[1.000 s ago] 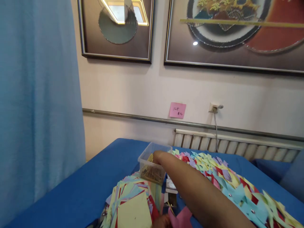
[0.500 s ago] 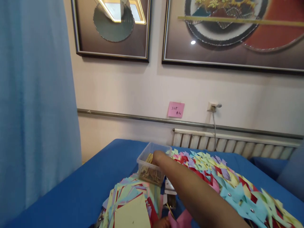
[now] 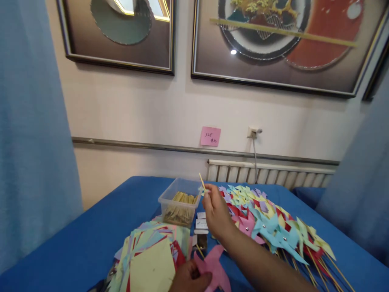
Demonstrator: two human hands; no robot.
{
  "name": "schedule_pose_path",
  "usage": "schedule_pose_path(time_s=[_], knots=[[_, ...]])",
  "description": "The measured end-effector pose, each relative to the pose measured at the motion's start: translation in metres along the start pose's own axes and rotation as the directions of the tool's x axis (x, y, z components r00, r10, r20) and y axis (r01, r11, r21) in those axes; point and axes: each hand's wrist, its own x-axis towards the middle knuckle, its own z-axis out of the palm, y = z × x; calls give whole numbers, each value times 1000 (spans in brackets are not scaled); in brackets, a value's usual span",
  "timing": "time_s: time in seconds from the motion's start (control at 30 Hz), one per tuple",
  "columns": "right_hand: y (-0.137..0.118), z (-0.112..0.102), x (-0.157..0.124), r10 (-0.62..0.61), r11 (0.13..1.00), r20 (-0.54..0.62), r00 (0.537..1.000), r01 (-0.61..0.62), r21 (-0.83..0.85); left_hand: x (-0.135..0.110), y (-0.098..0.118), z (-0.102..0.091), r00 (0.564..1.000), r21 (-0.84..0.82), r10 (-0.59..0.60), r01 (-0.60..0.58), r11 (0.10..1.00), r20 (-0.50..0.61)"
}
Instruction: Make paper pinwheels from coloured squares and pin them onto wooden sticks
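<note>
My right hand (image 3: 215,209) pinches a thin wooden stick (image 3: 201,181), which points up beside the rim of a clear plastic box (image 3: 163,199). Many similar sticks (image 3: 184,198) lie in that box. At the bottom, my left hand (image 3: 192,278) is closed on a pink paper pinwheel (image 3: 214,265). A short piece of stick (image 3: 199,251) pokes out at the pinwheel's upper left; I cannot tell how it is joined. Left of this hand lies a messy stack of coloured paper squares (image 3: 152,265), a pale yellow one on top.
Finished-looking pinwheels (image 3: 269,227) in several colours are heaped at right, their sticks pointing toward me. Small white boxes (image 3: 201,223) and a dark little container (image 3: 201,241) sit between stack and heap. Blue cloth (image 3: 100,231) covers the table; a radiator (image 3: 231,173) stands behind.
My right hand has come out of the plastic box, moving right, with a stick in its fingers. The view has turned right, and my left hand with the pink pinwheel shows more.
</note>
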Motion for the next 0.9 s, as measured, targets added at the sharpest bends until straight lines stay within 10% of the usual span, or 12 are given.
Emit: schedule_pose_path(time_s=[0.2, 0.4, 0.9], knots=[[33, -31, -104, 272, 742, 214, 938, -346, 574, 4, 12, 6, 988, 99, 10, 5, 995, -153], [51, -33, -132, 480, 615, 355, 802, -597, 515, -3, 32, 15, 971, -30, -30, 23, 999, -236], [66, -15, -146, 453, 519, 521, 723, -689, 506, -15, 35, 13, 987, -30, 29, -34, 999, -157]])
